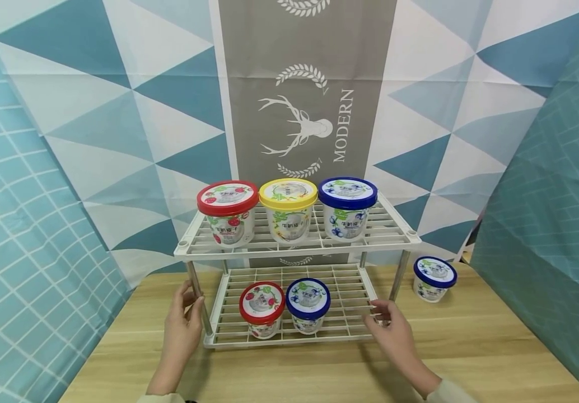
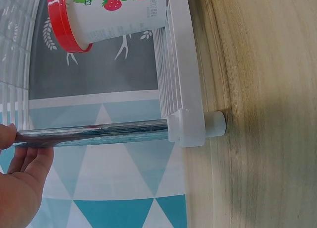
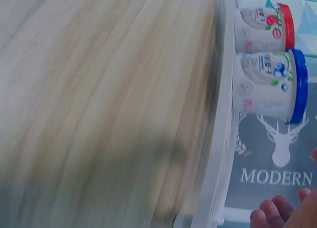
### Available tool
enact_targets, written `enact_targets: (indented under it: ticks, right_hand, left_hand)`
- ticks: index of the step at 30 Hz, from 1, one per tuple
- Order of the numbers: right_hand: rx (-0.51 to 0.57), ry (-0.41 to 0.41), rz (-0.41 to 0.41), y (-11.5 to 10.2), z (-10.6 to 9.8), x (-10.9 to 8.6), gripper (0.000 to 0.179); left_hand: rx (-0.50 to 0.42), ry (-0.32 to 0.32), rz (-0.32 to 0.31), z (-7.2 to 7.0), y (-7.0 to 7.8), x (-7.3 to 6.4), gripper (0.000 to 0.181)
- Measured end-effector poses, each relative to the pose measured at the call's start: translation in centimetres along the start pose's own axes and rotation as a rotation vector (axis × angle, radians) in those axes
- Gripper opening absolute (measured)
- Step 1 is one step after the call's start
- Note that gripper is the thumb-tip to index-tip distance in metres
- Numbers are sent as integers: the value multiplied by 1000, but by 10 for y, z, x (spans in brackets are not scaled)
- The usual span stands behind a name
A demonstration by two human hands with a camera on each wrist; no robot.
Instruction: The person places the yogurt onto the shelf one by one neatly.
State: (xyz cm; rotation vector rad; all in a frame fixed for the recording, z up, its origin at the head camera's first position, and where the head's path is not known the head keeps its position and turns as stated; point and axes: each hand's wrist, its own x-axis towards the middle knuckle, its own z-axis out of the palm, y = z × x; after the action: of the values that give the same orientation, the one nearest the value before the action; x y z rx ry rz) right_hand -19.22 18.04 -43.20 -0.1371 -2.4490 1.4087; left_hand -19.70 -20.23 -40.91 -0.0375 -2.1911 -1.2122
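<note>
A white two-tier shelf rack (image 1: 294, 254) with metal posts stands on the table. My left hand (image 1: 183, 324) holds its front left post (image 2: 94, 134), thumb on one side and fingers on the other. By the front right post (image 1: 399, 274), my right hand (image 1: 392, 333) has loosely bent fingers and holds nothing; the right wrist view shows those fingers (image 3: 282, 208) apart from the tubs. On the lower tier sit a small red-lidded tub (image 1: 262, 302) and a small blue-lidded tub (image 1: 308, 299), side by side. Larger tubs with red (image 1: 228, 207), yellow (image 1: 288, 204) and blue (image 1: 347, 204) lids line the upper tier.
Another small blue-lidded tub (image 1: 434, 277) stands on the wooden table (image 1: 279, 375), right of the rack. Behind hangs a patterned cloth (image 1: 304, 84) with a deer motif. Blue tiled cloths flank the table on the left (image 1: 17, 224) and right (image 1: 551, 240).
</note>
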Motion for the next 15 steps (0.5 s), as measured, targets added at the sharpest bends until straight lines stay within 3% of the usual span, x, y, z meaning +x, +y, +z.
enact_targets:
  ticks: [8,15]
  right_hand:
    - [-57,93,15,12,-34,-2,28]
    - [-101,197,68,27,-68,5,34]
  left_hand:
    - [-5,10,-8,2,-3,1,41]
    - [4,16,-2,2,-3,1,40]
